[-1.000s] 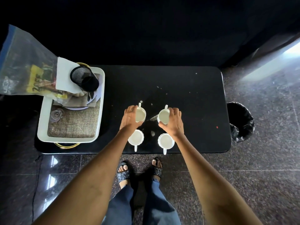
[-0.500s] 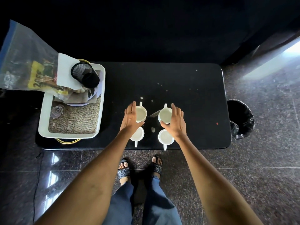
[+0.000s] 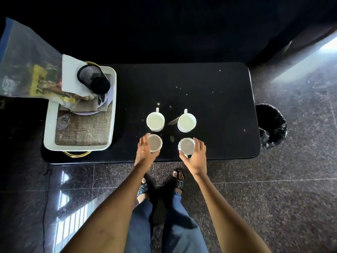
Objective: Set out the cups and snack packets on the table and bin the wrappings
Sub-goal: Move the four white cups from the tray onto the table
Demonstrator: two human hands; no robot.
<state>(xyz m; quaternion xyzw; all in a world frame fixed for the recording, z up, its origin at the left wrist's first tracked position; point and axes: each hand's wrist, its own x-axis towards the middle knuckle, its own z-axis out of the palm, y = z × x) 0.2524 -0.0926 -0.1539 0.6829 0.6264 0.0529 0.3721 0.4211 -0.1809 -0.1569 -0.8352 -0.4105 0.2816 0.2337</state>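
Four white cups stand in a square on the black table (image 3: 209, 99). The far left cup (image 3: 155, 121) and far right cup (image 3: 187, 122) stand free, handles pointing away. My left hand (image 3: 145, 152) lies against the left side of the near left cup (image 3: 156, 142), fingers fairly straight. My right hand (image 3: 196, 154) curls round the near right cup (image 3: 186, 145), fingers on its right side and thumb at its near edge. A clear plastic bag (image 3: 27, 66) with yellow snack packets inside leans over the white tray (image 3: 114, 106) at the left.
On the tray are a black mesh holder (image 3: 91, 77), white paper, a burlap mat (image 3: 85, 128) and a small glass (image 3: 63, 121). A black-lined bin (image 3: 271, 125) stands on the floor off the table's right end. Crumbs dot the tabletop. My feet are at the near edge.
Both hands have let go of the two far cups and drawn back towards me to the two near cups. The far cups stay where they were set.
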